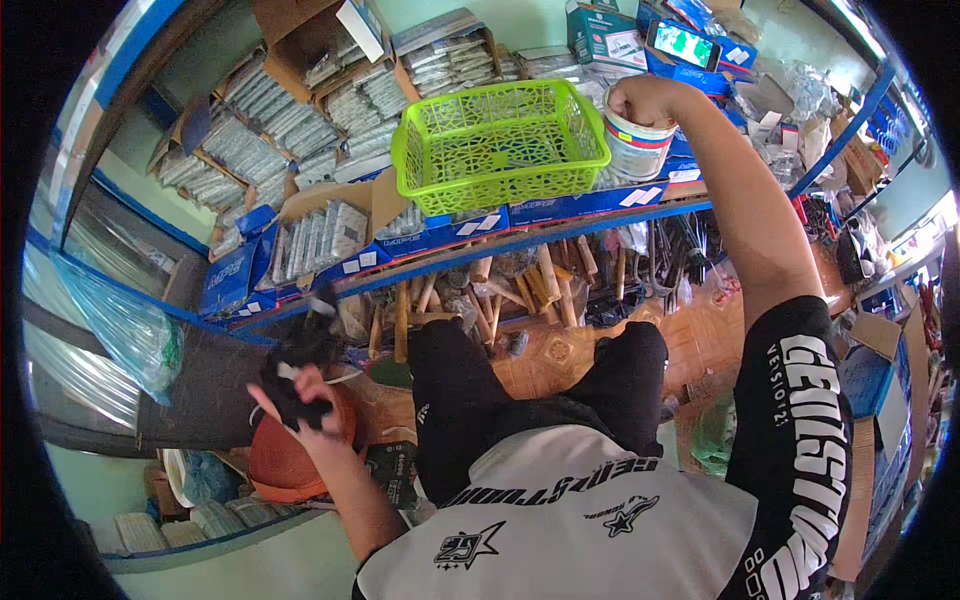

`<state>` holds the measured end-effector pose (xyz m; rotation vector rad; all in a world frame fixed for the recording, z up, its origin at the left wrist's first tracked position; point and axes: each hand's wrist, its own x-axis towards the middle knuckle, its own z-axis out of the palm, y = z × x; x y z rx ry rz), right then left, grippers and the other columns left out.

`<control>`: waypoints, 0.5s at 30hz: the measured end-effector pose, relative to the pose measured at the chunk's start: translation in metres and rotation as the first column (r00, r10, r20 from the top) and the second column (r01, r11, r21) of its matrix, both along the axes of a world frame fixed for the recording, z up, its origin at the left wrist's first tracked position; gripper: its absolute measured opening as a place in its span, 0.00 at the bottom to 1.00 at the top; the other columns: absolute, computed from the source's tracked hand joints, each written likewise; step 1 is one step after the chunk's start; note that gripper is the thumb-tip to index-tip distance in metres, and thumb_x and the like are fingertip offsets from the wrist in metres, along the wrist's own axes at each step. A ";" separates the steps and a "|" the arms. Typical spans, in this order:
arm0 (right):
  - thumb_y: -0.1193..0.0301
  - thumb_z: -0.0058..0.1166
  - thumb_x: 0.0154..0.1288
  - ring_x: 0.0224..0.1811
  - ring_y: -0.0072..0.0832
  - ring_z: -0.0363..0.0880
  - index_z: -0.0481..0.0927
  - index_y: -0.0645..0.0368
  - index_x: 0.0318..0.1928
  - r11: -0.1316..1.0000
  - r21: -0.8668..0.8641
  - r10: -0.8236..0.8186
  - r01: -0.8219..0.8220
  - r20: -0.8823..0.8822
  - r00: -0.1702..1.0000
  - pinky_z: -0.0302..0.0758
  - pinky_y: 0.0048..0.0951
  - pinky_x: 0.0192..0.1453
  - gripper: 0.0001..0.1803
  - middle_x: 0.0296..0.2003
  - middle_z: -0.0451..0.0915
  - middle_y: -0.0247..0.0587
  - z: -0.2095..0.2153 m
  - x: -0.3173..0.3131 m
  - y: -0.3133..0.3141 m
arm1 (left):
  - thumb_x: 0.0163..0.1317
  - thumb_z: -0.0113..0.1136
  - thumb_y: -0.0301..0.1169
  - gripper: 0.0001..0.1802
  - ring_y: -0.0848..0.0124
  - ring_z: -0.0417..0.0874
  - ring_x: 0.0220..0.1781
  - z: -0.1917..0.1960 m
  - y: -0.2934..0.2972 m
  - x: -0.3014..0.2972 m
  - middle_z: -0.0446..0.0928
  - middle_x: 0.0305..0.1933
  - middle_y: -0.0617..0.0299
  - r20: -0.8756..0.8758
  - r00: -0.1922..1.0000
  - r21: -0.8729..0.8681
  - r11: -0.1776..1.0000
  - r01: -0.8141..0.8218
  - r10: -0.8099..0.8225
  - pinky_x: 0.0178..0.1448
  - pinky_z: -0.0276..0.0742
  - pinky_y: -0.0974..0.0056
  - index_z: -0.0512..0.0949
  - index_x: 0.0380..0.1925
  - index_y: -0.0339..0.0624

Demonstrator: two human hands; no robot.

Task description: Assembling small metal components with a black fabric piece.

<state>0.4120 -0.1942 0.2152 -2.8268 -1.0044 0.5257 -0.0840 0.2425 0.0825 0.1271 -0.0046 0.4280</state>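
My right hand (645,101) reaches over the rim into a white bucket (638,152) at the back of the shelf. Its visible fingers are curled together; the bucket hides the fingertips and anything between them. Beside the bucket stands a bright green plastic basket (500,188), with a thin item lying on its bottom. Low on the left, my left hand (312,392) is closed around a dark black object (300,352), one finger pointing outward. Blur and dark colour hide that object's kind.
Blue cardboard boxes (600,207) line the shelf's front edge, and open boxes of wrapped packs (325,240) stand behind. A phone (684,45) leans at the back right. Wooden handles (550,275) crowd below. An orange-red container (300,450) is near my left hand.
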 end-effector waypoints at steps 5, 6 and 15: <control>0.83 0.60 0.37 0.21 0.25 0.76 0.84 0.59 0.36 1.000 0.006 0.006 -0.006 -0.018 1.000 0.72 0.31 0.23 0.19 0.21 0.80 0.36 0.011 0.014 -0.006 | 0.71 0.52 0.45 0.21 0.72 0.67 0.27 -0.043 -0.035 -0.069 0.68 0.36 0.59 -0.095 0.995 -0.013 1.000 0.014 -0.015 0.28 0.69 0.69 0.68 0.45 0.36; 0.81 0.60 0.38 0.23 0.25 0.77 0.84 0.59 0.35 1.000 0.022 0.018 -0.018 -0.014 1.000 0.73 0.31 0.24 0.17 0.22 0.80 0.35 0.015 0.016 -0.007 | 0.71 0.51 0.44 0.20 0.73 0.67 0.26 -0.047 -0.038 -0.073 0.70 0.35 0.58 -0.151 0.988 0.046 0.998 0.032 -0.024 0.28 0.69 0.70 0.69 0.45 0.35; 0.72 0.60 0.58 0.26 0.22 0.78 0.81 0.61 0.38 0.875 0.459 0.074 -0.157 0.192 0.978 0.75 0.27 0.30 0.08 0.27 0.81 0.37 0.046 -0.019 -0.013 | 0.72 0.50 0.44 0.20 0.65 0.75 0.22 -0.013 -0.091 -0.061 0.74 0.23 0.51 -0.583 0.447 0.812 0.506 0.292 0.678 0.22 0.67 0.57 0.73 0.35 0.36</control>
